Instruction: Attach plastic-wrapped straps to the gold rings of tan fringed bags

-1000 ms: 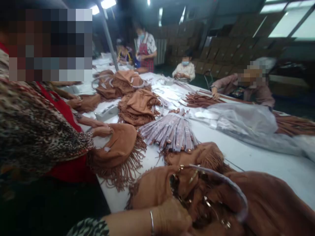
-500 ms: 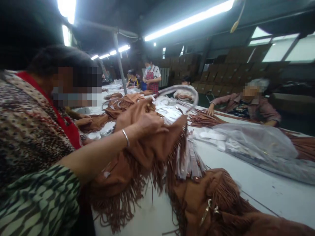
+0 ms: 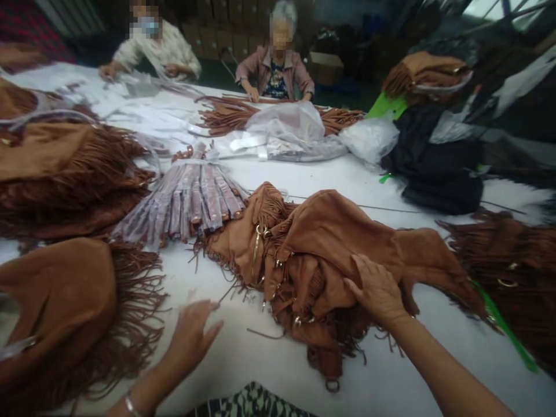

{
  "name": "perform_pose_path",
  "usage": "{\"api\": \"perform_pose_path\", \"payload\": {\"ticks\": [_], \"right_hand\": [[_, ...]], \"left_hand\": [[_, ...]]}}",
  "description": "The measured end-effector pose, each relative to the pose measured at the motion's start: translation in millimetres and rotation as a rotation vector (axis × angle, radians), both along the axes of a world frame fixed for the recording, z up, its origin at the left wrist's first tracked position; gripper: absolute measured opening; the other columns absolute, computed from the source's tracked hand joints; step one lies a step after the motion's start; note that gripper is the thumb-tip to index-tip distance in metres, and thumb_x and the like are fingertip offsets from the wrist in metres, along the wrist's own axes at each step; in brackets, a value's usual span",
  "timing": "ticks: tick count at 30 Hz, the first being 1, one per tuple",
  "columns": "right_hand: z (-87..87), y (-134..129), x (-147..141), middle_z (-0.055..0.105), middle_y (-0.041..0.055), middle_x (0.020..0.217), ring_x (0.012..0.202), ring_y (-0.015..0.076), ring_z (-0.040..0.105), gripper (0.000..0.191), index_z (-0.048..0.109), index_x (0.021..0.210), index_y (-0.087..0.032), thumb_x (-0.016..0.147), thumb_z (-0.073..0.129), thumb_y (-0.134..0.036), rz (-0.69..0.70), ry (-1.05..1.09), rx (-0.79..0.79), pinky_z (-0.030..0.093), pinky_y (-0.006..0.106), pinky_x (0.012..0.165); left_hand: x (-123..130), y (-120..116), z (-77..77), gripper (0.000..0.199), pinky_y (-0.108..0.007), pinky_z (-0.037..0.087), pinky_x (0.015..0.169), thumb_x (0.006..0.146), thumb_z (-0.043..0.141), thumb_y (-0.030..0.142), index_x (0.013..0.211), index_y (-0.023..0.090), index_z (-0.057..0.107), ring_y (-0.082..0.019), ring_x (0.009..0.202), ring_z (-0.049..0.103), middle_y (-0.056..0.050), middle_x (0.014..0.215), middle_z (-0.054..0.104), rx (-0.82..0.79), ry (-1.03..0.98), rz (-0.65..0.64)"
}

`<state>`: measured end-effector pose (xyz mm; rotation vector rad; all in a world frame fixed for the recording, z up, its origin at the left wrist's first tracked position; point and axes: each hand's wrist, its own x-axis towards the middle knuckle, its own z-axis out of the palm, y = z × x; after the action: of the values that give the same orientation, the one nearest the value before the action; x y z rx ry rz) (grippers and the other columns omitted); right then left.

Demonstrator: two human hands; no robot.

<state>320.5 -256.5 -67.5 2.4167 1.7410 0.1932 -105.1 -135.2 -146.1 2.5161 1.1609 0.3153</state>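
Observation:
My right hand (image 3: pixel 380 289) rests on a heap of brown suede-like fringed bags (image 3: pixel 343 231), its fingers laid fairly flat on the material. Gold-coloured rings and clasps show among the folds. My left hand (image 3: pixel 193 333), with a silver bangle at the wrist, is over the white table (image 3: pixel 234 353) to the left of the heap. Its thumb and fingers are apart, and I see nothing held. Beyond it, to the left, lies another brown fringed bag (image 3: pixel 78 289). A fanned bundle of plastic-wrapped straps (image 3: pixel 195 197) sits behind my left hand, close to the heap.
More fringed bags (image 3: pixel 52 168) are piled at the left. Clear plastic (image 3: pixel 286 124) and brown strips (image 3: pixel 230 113) lie across the table, where two people sit. A black bag (image 3: pixel 434 159) stands at the back right, and dark fringed pieces (image 3: pixel 512 278) lie at the right edge.
The view has swung right and down. My left hand, earlier on a raised fringed bag at the left, is now off it. My right hand has come into view on the heap.

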Motion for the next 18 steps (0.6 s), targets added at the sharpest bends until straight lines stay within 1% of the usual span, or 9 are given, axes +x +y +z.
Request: {"api": "perform_pose_path", "payload": {"ticks": [1,3,4,6,8,10,13,16,18], "right_hand": [[5.8,2,-3,0.052,0.0165,0.132,0.111,0.0303,0.050,0.050,0.045,0.133,-0.010,0.089,0.045,-0.034,-0.004,-0.019,-0.026,0.044,0.043,0.089],[15.7,10,-9,0.056,0.0179,0.126,0.106,0.0298,0.053,0.044,0.050,0.129,-0.007,0.090,0.040,-0.027,-0.013,-0.037,-0.103,0.046,0.040,0.084],[20.5,16,-12,0.059,0.0179,0.121,0.105,0.0291,0.054,0.041,0.053,0.126,-0.007,0.091,0.037,-0.023,-0.018,-0.036,-0.142,0.046,0.039,0.083],[32.2,29,-16,0.065,0.0178,0.107,0.100,0.0280,0.058,0.037,0.062,0.113,-0.007,0.090,0.035,-0.018,-0.027,-0.025,-0.203,0.047,0.036,0.078],[49.3,41,-16,0.069,0.0172,0.090,0.088,0.0285,0.063,0.032,0.068,0.097,-0.010,0.088,0.038,-0.018,-0.026,-0.017,-0.241,0.047,0.036,0.069],[72.4,50,-13,0.070,0.0161,0.081,0.079,0.0300,0.065,0.029,0.069,0.086,-0.012,0.087,0.042,-0.022,-0.029,-0.022,-0.262,0.047,0.038,0.064],[111.9,58,-7,0.072,0.0154,0.089,0.083,0.0322,0.067,0.033,0.070,0.090,-0.016,0.088,0.041,-0.031,-0.042,-0.011,-0.287,0.046,0.039,0.065],[145.0,61,-4,0.072,0.0145,0.096,0.086,0.0326,0.067,0.036,0.071,0.096,-0.020,0.087,0.040,-0.035,-0.035,0.048,-0.270,0.048,0.040,0.065],[159.3,62,-6,0.074,0.0105,0.091,0.083,0.0288,0.069,0.033,0.073,0.090,-0.024,0.082,0.044,-0.037,0.058,0.112,-0.177,0.050,0.037,0.068]], "left_hand": [[-5,-30,-16.0,0.026,-0.043,0.049,0.088,0.086,0.048,0.036,0.104,0.021,0.060,-0.025,0.100,0.061,-0.008,0.103,0.066,-0.071,-0.006,0.031],[-13,-75,-34.1,0.023,-0.038,0.053,0.081,0.086,0.048,0.034,0.102,0.023,0.061,-0.021,0.091,0.064,-0.005,0.095,0.069,-0.190,-0.024,-0.020],[-15,-88,-37.2,0.021,-0.036,0.053,0.078,0.085,0.049,0.033,0.100,0.024,0.062,-0.020,0.086,0.065,-0.003,0.091,0.070,-0.241,-0.039,-0.075],[-17,-99,-34.2,0.019,-0.034,0.054,0.075,0.084,0.050,0.028,0.097,0.025,0.063,-0.019,0.080,0.065,-0.002,0.086,0.070,-0.305,-0.062,-0.172],[-14,-95,-21.4,0.020,-0.034,0.053,0.075,0.083,0.048,0.025,0.097,0.025,0.063,-0.019,0.080,0.065,-0.003,0.087,0.070,-0.324,-0.059,-0.163],[-8,-84,-2.5,0.021,-0.037,0.051,0.079,0.085,0.047,0.025,0.097,0.022,0.062,-0.021,0.085,0.063,-0.005,0.091,0.069,-0.329,-0.046,-0.072],[14,-64,28.5,0.022,-0.039,0.050,0.084,0.087,0.045,0.030,0.098,0.019,0.061,-0.020,0.089,0.061,-0.006,0.092,0.068,-0.437,-0.089,0.009],[47,-48,54.7,0.036,-0.039,0.049,0.091,0.087,0.048,0.033,0.120,0.017,0.050,-0.019,0.097,0.061,-0.009,0.109,0.064,-0.591,-0.268,0.067],[73,-36,69.1,0.058,-0.044,0.043,0.101,0.085,0.052,0.034,0.136,0.015,0.032,-0.022,0.116,0.053,-0.015,0.130,0.051,-0.570,-0.418,0.086]]}}
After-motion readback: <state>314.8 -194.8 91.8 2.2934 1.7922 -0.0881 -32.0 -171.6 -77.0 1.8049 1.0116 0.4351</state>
